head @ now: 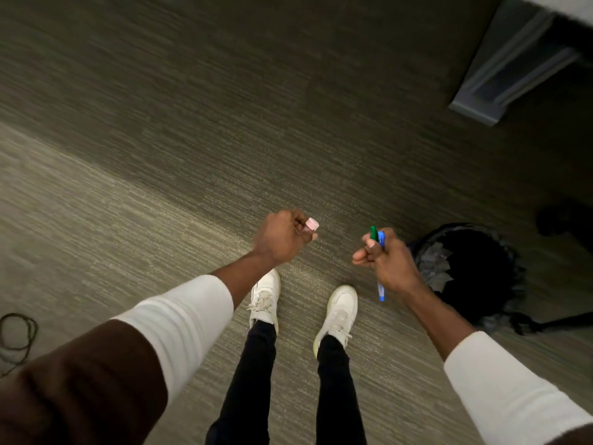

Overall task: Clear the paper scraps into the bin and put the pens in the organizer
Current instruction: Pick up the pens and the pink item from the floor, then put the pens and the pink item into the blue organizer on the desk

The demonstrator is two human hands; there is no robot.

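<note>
Brown outer sleeves (80,387) over white inner sleeves (179,316) filled the bottom corners, closest to the lens, and both forearms reached forward over grey-green carpet (160,139), the largest thing in view. At the upper right stood the pale grey base of some furniture (500,75); which piece could not be told. Below it, at the right edge, sat a dark bin (475,277) lined with a black bag, and grey paper scraps (433,268) lay inside against its near wall. Black trousers (250,380) and two white shoes (340,313) stood on the carpet between the arms. A thin dark cable (19,332) looped on the floor at the far left.

The right hand (385,261), just beside the bin's rim, was clenched around a blue pen (381,284) and a green pen (373,234); the blue one ran through the fist and stuck out below it, the green one showed only its top above the fingers. The left hand (279,239), well apart from the bin, was curled around a pink-capped pen (311,225), of which only the round cap end showed past the knuckles. No organizer appeared.
</note>
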